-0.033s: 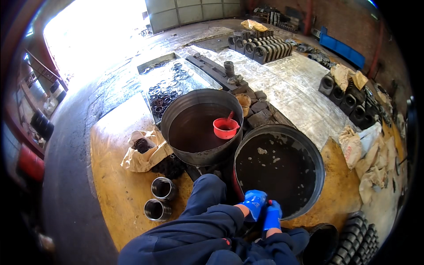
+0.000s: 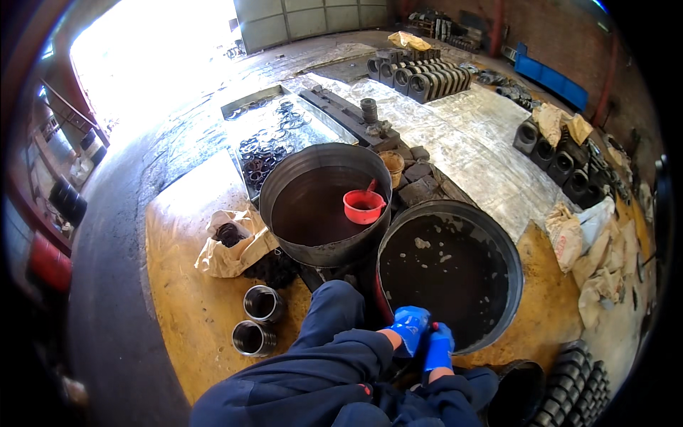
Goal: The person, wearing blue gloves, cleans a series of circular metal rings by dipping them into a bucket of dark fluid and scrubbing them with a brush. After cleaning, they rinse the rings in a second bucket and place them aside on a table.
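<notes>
My left hand (image 2: 410, 330), in a blue glove, is at the near rim of a wide round tub (image 2: 514, 274) of dark liquid with pale foam flecks. Its fingers are curled, and what they hold is hidden. Close beside it, my right hand (image 2: 440, 346), also blue-gloved, is closed round something whose small red end (image 2: 435, 326) shows between the gloves; the rest is out of sight. Left of this tub stands a second metal tub (image 2: 284, 167) of brown liquid, with a red plastic dipper (image 2: 363, 207) against its right inner side.
Stacks of metal rings (image 2: 254, 338) stand left of my leg, below an opened paper sack (image 2: 245, 260). Beyond the tubs, a shallow metal tray (image 2: 324, 128) holds many loose rings. A small tan bucket (image 2: 393, 165) sits behind the tubs; sacks (image 2: 565, 238) lie at the right.
</notes>
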A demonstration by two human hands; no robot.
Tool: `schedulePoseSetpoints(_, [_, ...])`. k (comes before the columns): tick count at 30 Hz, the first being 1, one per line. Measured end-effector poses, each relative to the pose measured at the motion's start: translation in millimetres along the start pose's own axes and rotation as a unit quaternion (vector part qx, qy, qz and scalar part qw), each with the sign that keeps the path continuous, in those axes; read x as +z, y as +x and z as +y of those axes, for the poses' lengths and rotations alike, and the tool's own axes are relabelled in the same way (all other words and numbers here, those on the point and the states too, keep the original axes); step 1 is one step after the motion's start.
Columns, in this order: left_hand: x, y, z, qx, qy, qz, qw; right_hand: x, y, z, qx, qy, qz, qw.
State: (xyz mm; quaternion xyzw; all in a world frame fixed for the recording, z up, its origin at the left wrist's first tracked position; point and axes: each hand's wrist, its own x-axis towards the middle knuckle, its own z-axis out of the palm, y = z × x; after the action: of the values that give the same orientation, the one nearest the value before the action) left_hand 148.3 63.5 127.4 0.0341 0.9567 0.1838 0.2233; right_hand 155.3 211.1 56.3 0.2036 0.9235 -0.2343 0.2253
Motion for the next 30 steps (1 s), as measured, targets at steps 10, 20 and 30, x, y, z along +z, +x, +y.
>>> schedulePoseSetpoints(10, [10,10,-12,-0.019,-0.017,-0.033,0.999,-9,-6,-21,0.0,-0.06,-0.076,0.995])
schedulePoseSetpoints(20, [0,0,1,0.012,0.002,-0.014,1.0,-24,-18,-18,0.013,-0.064,-0.059,0.996])
schedulePoseSetpoints(30, [9,10,-7,-0.006,-0.028,-0.02,0.999,-22,-21,-22,0.004,-0.088,-0.062,0.994])
